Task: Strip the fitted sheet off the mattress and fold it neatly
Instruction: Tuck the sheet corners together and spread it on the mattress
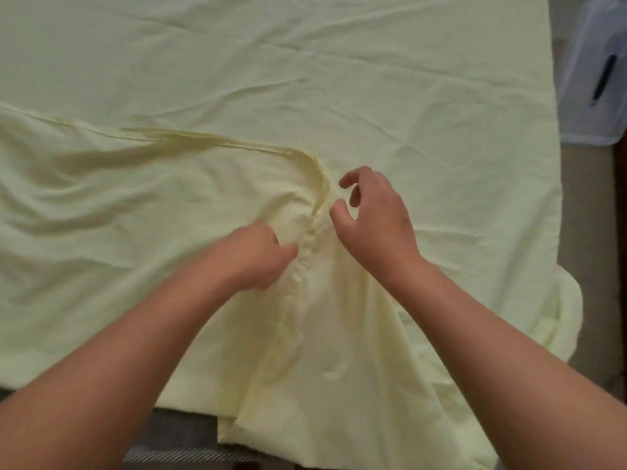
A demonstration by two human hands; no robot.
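Sheet, pale yellow and fitted, lies spread flat across the bed in front of you. Its near-left part is folded back over itself, so the elastic hem runs as a ridge from the left edge to the middle, then turns down toward you in tight gathers. Your left hand is curled into the cloth just left of those gathers and pinches the sheet there. Your right hand sits just right of the hem with thumb and fingers apart and bent like a claw; it holds nothing that shows, and whether its fingertips touch the cloth cannot be told. Risks, as a judgement: with only one hand gripping, a pull may drag the loose layer sideways and put the fold out of line. The puckered elastic may spring back and bunch the edge, so the fold ends lumpy. The corner hanging off the right side of the bed may slide toward the floor and pull the rest with it. A grey strip shows under the sheet's near edge, perhaps the mattress, though that is not sure. Count: one sheet, one elastic hem, one hanging corner, two hands, one clear plastic bin beside the bed at the far right.
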